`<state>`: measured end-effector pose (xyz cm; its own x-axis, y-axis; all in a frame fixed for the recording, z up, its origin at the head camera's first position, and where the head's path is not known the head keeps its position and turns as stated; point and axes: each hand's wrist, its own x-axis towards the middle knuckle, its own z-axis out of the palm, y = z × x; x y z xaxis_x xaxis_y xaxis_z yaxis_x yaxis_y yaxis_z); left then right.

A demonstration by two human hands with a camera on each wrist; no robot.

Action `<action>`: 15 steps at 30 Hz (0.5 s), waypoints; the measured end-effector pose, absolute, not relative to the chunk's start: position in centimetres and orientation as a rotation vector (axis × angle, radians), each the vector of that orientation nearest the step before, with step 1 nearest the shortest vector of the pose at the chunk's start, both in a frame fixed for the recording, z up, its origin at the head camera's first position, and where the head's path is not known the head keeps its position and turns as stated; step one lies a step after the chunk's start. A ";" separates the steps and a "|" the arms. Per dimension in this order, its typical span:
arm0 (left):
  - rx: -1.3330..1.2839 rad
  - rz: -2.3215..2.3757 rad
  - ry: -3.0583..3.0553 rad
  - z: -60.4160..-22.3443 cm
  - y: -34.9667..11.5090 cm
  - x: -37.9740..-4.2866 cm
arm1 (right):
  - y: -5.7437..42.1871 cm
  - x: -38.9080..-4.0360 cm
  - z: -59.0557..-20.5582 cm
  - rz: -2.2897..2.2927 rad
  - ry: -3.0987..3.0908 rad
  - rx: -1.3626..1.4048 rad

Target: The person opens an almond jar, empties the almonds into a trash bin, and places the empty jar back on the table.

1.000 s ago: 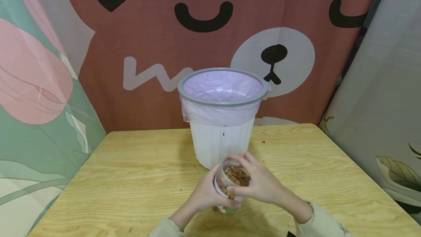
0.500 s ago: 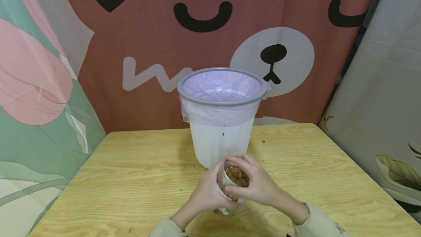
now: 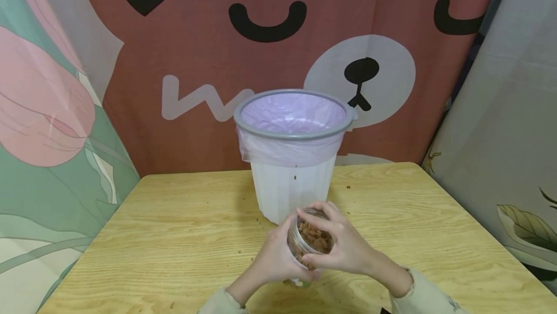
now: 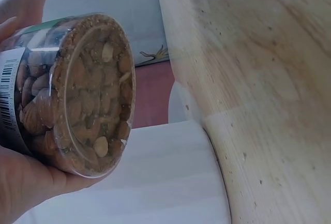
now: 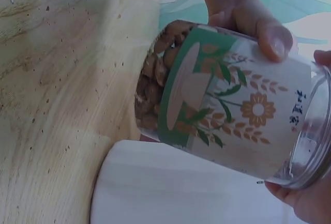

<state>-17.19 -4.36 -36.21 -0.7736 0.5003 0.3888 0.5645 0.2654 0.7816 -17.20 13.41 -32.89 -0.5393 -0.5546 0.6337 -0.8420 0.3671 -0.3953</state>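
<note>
A clear plastic jar [image 3: 299,245] of brown almonds is held tilted above the table, in front of the bin. My left hand [image 3: 277,258] grips its side, thumb across the front. Around the jar's upper rim curl the fingers and thumb of my right hand [image 3: 350,246]. Almonds show through the top; whether a clear lid covers it I cannot tell. In the left wrist view the jar's round base [image 4: 95,100] and a barcode face me. The right wrist view shows a green and white label [image 5: 222,100] with printed leaves, and the clear neck [image 5: 310,141].
Behind the jar stands a white bin [image 3: 289,188] with a grey rim and a purple liner [image 3: 293,152] folded over it. Small crumbs are scattered on the wooden table [image 3: 196,236]. A printed curtain [image 3: 196,144] hangs at the table's back edge.
The jar has shifted slightly to the right and its tilt has changed a little. My right fingers have moved slightly at the rim, while the left hand keeps its grip.
</note>
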 end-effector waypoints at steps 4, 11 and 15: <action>-1.035 -1.566 -2.435 -36.1 -4.2 -17.0 | 13.8 -17.4 -32.8 0.979 -2.185 1.308; -1.077 -1.641 -2.402 -36.1 -4.1 -16.8 | 13.9 -17.9 -32.9 0.979 -2.087 1.411; -1.081 -1.671 -2.396 -36.2 -4.1 -16.8 | 13.7 -18.1 -32.9 0.944 -2.034 1.450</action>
<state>-16.83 -4.14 -36.22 -0.7589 0.5193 0.3929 0.5483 0.1840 0.8158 -18.06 13.71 -32.86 -0.3334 -0.6213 0.7091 -0.9427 0.2063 -0.2624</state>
